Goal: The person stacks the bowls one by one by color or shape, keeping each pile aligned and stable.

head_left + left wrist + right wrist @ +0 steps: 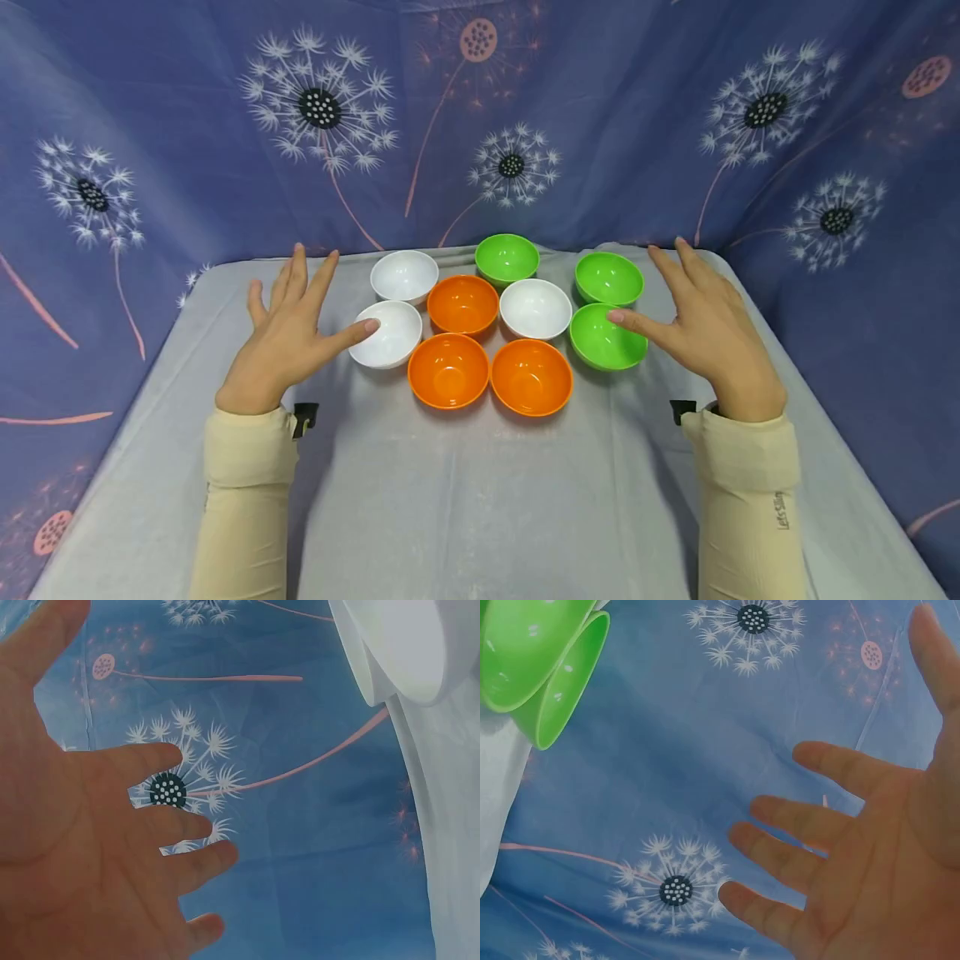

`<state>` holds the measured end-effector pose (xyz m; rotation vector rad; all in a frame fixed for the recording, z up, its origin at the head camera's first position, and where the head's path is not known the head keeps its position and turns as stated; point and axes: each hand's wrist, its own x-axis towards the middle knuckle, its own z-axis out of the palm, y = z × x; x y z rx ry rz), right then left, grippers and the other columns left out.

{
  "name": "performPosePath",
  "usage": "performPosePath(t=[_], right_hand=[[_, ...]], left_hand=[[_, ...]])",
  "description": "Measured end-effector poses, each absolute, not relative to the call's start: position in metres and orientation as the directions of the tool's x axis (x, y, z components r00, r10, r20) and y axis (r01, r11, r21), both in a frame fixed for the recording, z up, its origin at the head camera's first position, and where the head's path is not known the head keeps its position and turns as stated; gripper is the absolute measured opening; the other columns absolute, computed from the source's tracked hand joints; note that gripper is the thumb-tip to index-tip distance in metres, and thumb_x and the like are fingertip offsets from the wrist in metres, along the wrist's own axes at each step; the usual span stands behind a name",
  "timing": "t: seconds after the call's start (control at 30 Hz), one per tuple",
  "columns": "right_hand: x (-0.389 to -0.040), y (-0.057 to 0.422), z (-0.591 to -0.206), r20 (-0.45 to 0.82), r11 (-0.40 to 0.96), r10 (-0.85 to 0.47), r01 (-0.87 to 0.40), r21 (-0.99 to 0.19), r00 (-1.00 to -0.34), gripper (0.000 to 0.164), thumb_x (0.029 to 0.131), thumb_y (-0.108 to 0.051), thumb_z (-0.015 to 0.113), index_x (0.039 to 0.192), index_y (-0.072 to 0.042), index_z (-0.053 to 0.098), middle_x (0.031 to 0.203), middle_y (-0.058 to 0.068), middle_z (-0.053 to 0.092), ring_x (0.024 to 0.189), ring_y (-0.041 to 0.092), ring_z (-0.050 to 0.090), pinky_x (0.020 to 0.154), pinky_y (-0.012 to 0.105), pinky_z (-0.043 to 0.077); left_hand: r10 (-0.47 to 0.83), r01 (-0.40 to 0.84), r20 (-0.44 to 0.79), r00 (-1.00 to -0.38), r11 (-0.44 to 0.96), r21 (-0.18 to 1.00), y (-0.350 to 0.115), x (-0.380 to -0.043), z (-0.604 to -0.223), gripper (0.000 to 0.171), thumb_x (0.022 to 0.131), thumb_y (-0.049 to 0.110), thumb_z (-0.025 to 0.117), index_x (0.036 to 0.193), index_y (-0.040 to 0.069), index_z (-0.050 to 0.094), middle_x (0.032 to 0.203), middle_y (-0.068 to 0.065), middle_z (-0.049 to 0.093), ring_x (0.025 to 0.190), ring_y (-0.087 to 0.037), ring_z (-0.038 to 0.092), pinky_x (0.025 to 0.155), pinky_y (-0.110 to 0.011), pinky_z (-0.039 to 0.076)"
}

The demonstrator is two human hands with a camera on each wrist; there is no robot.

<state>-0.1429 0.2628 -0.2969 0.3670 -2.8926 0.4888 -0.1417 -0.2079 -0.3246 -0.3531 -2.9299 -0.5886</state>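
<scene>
Fingers spread, my left hand (pixel 288 333) hovers at the left of the bowls, its thumb overlapping the near-left white bowl (pixel 392 346) in the head view. My right hand (pixel 708 325) is spread likewise on the other side, its thumb tip over the near green bowl (pixel 606 342). Neither palm holds anything in the wrist views. Between the hands stand two front orange bowls (pixel 448 385) (pixel 532 392), another orange bowl (pixel 462 293) behind them, a middle white bowl (pixel 536 321), a back white bowl (pixel 404 287), and green bowls (pixel 507 247) (pixel 609 267) farther back.
A pale grey cloth (pixel 480 508) covers the table, its back edge just behind the bowls. A blue dandelion-print curtain (pixel 600 108) hangs behind and at both sides. Both forearms, in cream sleeves (pixel 247 517), reach in from the near edge.
</scene>
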Motion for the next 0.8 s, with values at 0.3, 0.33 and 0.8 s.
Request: performPosePath(t=[0.3, 0.33, 0.8], right_hand=[[-0.141, 0.256, -0.294, 0.242, 0.918, -0.170, -0.243, -0.313, -0.955, 0.087, 0.085, -0.063, 0.057, 0.152, -0.017, 0.026, 0.129, 0.026, 0.043, 0.104, 0.040, 0.045, 0.080, 0.063, 0.039], [-0.140, 0.256, -0.294, 0.233, 0.919, -0.166, -0.236, -0.316, -0.958, 0.087, 0.085, -0.064, 0.057, 0.152, -0.017, 0.027, 0.127, 0.025, 0.044, 0.102, 0.039, 0.046, 0.077, 0.062, 0.040], [-0.142, 0.241, -0.291, 0.153, 0.908, -0.227, -0.266, -0.323, -0.962, 0.083, 0.086, -0.068, 0.052, 0.145, -0.011, 0.039, 0.114, 0.016, 0.052, 0.093, 0.030, 0.053, 0.070, 0.052, 0.047]], left_hand=[[0.144, 0.171, 0.094, -0.985, 0.860, 0.480, -0.214, -0.150, -0.332, 0.083, 0.091, 0.069, 0.039, 0.151, 0.013, 0.027, 0.157, -0.012, 0.003, 0.127, -0.045, 0.033, 0.097, -0.069, 0.025], [0.144, 0.170, 0.090, -0.985, 0.849, 0.500, -0.215, -0.152, -0.334, 0.082, 0.092, 0.067, 0.039, 0.150, 0.011, 0.030, 0.156, -0.014, 0.006, 0.124, -0.043, 0.037, 0.096, -0.067, 0.029], [0.206, 0.147, -0.043, -0.978, 0.814, 0.561, -0.219, -0.176, -0.371, 0.068, 0.100, 0.050, 0.040, 0.143, -0.003, 0.036, 0.142, -0.028, 0.034, 0.129, -0.043, 0.028, 0.102, -0.061, 0.028]])
